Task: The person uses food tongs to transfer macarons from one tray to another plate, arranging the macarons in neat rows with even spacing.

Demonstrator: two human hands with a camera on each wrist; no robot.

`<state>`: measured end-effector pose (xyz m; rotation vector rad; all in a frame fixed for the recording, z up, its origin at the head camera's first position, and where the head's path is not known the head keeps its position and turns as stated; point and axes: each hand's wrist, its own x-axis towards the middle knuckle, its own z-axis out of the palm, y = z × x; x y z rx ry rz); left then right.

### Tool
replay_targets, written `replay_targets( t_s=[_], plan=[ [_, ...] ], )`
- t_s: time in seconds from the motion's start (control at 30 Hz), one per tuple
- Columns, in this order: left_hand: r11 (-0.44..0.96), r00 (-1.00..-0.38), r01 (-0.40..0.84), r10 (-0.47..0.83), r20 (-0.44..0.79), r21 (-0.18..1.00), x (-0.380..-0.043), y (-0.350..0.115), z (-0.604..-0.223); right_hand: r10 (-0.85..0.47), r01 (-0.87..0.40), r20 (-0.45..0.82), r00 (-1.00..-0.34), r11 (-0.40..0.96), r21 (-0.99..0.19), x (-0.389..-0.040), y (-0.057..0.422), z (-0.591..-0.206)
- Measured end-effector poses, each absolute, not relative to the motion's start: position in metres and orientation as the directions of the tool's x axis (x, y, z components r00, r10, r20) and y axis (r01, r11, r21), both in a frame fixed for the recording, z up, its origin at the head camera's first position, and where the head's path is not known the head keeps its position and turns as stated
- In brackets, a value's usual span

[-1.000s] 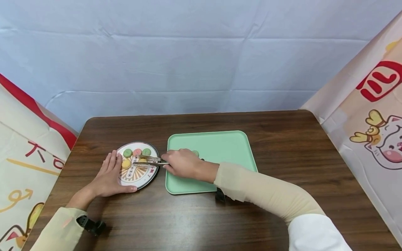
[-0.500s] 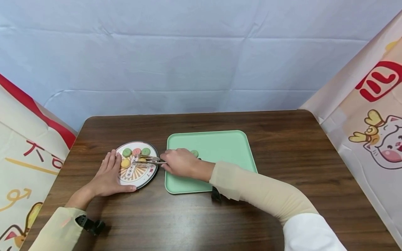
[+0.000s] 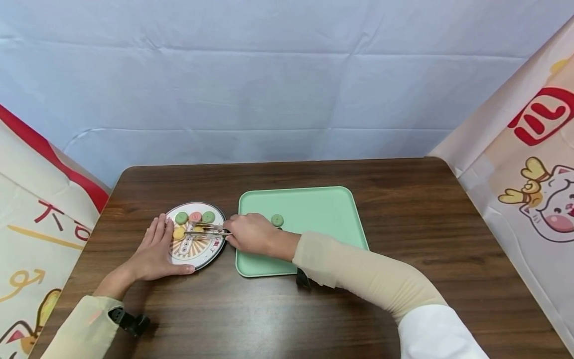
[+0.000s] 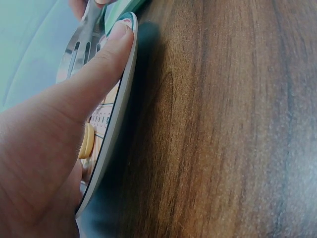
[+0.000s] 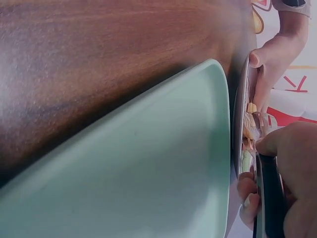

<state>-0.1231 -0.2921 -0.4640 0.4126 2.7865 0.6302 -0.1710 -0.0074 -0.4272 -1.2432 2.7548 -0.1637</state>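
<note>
My left hand (image 3: 154, 252) rests on the left side of a round patterned plate (image 3: 204, 259), its fingers straight and its thumb lying on the near rim (image 4: 128, 49). Metal tongs (image 3: 208, 231) are gripped in my right hand (image 3: 253, 233), which is above the left part of a green tray (image 3: 314, 209). The tongs' ends reach over the plate, around a yellow macaron (image 3: 199, 229); whether they touch it I cannot tell. Beside it on the plate lie another yellow macaron (image 3: 179, 234), a pink macaron (image 3: 195, 217) and two green macarons (image 3: 181, 218). In the right wrist view, the tongs' dark handle (image 5: 271, 198) shows.
A green macaron (image 3: 277, 220) lies on the tray just past my right hand, with a dark object partly hidden beside it. Plate and tray stand apart on a brown wooden table (image 3: 403, 209). A pale cloth (image 3: 287, 99) hangs behind, printed cloths at the sides.
My right hand and the tongs have shifted slightly left, further over the plate. More of the green macaron on the tray shows now. My left hand stays on the plate.
</note>
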Motion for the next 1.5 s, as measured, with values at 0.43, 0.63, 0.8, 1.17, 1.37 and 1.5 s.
replay_targets(
  t_s=[0.43,0.63,0.8,1.17,1.37,1.5],
  plan=[
    [0.881,-0.917,0.204,0.325,-0.232,0.427,-0.123,-0.291,-0.461,-0.74,-0.725,-0.076,-0.668,0.671,-0.154,-0.169,-0.009,-0.425],
    [0.883,-0.918,0.21,0.325,-0.225,0.419,-0.123,-0.29,-0.46,-0.731,-0.715,-0.094,-0.676,0.681,-0.157,-0.168,-0.004,-0.422],
    [0.869,-0.924,0.213,0.328,-0.196,0.447,-0.123,-0.29,-0.462,-0.728,-0.713,-0.092,-0.679,0.684,-0.152,-0.167,0.001,-0.42],
    [0.881,-0.921,0.209,0.324,-0.218,0.423,-0.123,-0.29,-0.46,-0.734,-0.721,-0.094,-0.673,0.679,-0.139,-0.165,0.008,-0.418],
    [0.874,-0.925,0.21,0.323,-0.201,0.438,-0.123,-0.29,-0.462,-0.732,-0.717,-0.083,-0.676,0.679,-0.155,-0.164,0.005,-0.419],
    [0.878,-0.92,0.212,0.327,-0.215,0.428,-0.123,-0.29,-0.461,-0.731,-0.715,-0.08,-0.678,0.681,-0.158,-0.164,0.002,-0.419]
  ],
)
